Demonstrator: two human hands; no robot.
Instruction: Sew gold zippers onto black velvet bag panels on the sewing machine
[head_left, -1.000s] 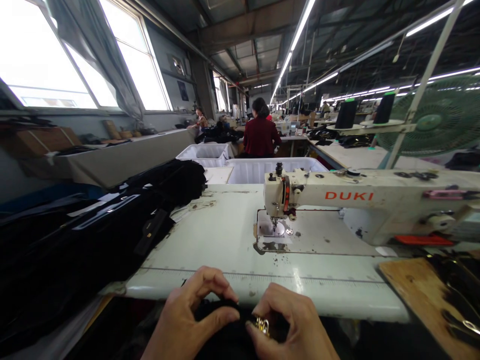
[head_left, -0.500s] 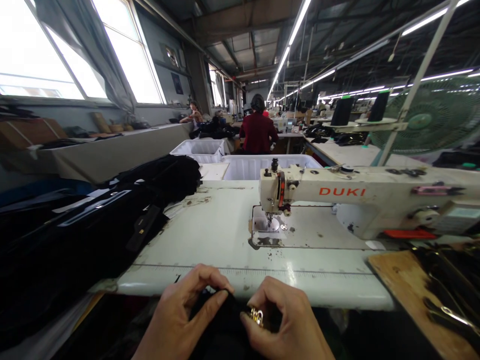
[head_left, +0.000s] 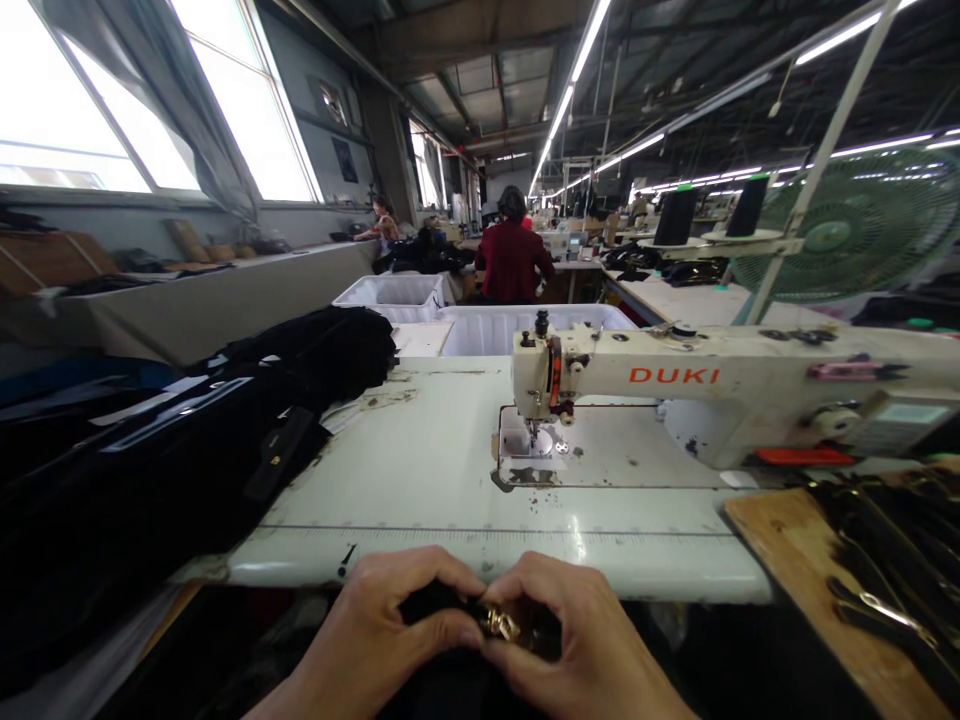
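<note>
Both my hands meet at the near edge of the sewing table (head_left: 420, 430), low in the view. My left hand (head_left: 394, 620) is closed, thumb and forefinger pinching black fabric (head_left: 450, 680). Opposite it, my right hand (head_left: 577, 625) pinches a small gold metal fitting (head_left: 498, 624). The fingertips of the two hands are close together around the fitting. Its exact kind is partly hidden by the fingers. Most of the fabric hangs dark below the hands, its outline hard to see.
A DUKI sewing machine (head_left: 667, 375) stands at the right. Black pieces (head_left: 187, 450) are heaped on the left. A wooden board (head_left: 795, 530) with black straps and gold hardware lies right. White bins (head_left: 525, 318) and a person in a dark red top (head_left: 514, 255) are beyond.
My hands have come together, closing the gap between the fabric and the gold fitting. The view has shifted slightly.
</note>
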